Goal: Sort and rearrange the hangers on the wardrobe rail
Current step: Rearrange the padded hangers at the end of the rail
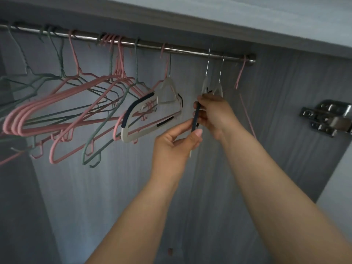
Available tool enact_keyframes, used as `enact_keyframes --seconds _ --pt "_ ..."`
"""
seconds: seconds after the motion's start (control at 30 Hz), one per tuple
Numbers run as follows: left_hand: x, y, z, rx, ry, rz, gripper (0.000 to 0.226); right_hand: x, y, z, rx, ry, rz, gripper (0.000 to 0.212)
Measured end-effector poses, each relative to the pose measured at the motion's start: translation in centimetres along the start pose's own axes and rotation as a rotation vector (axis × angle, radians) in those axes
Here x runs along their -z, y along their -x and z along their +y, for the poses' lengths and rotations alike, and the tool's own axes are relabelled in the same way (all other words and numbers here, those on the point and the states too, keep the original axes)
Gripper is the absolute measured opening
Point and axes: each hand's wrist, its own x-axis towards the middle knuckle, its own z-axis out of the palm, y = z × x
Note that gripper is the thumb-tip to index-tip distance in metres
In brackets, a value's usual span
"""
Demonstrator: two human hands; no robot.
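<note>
The right hand (215,113) is curled round the upper part of a dark strip (195,119), the padded edge of a white hanger seen edge-on. The left hand (175,143) pinches the same strip lower down between thumb and fingers. The two hands are close together but not touching. Above them two white hangers (206,83) hang side by side on thin metal hooks; which one carries the strip cannot be told. A third white hanger (124,133), with dark padding, hangs just to the left. All hang from a steel rail (152,47) under the wardrobe's top board (209,20), in front of a grey wood-grain back panel (114,187). Farther left, pink hangers (13,122) and green hangers (85,149) crowd the rail, too bunched to count. One pink hanger (240,72) hangs alone at the rail's right end, with a metal hinge (327,119) beyond it
</note>
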Motion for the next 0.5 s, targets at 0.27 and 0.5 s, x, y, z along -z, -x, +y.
enact_keyframes --seconds 0.27,0.5 --pt "-2.0 -0.9 -0.8 0.019 -0.078 -0.055 0.039 0.5 -2.0 -0.2 -0.048 0.014 0.094 0.032" --pt "-2.3 -0.7 -1.6 0.015 -0.229 -0.101 0.049 0.8 -2.3 0.3 -0.164 0.161 0.089 0.030"
